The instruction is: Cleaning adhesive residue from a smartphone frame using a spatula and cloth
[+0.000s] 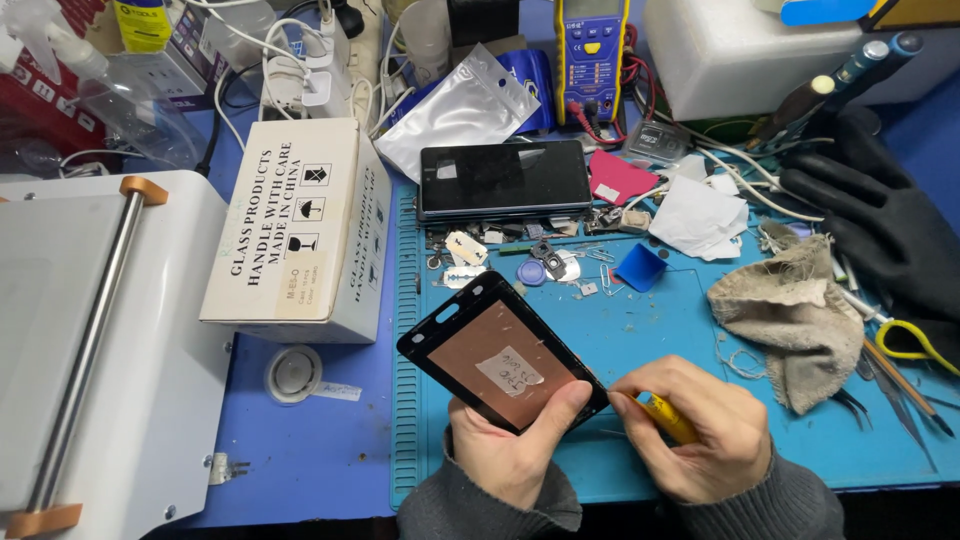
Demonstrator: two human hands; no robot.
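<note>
Here the left hand (515,445) holds a black phone frame (500,352) tilted above the blue mat (640,330) on the worktop, fingers curled shut behind it and thumb pressed on its lower edge. The right hand (690,430) has its fingers pinched tight on a yellow tool (667,416), whose tip touches the frame's lower right edge.

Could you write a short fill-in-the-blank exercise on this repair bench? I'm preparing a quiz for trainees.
1. The left hand holds a black-framed rectangular phone panel with a copper-brown back, which bears a small white paper ____.
2. The right hand pinches a thin tool with a ____ handle at the panel's edge.
3. The crumpled beige cloth rag lies to the ____ of both hands.
4. The white cardboard box stands beside the ____ silicone work mat.

Missing words: note; yellow; right; blue
</note>
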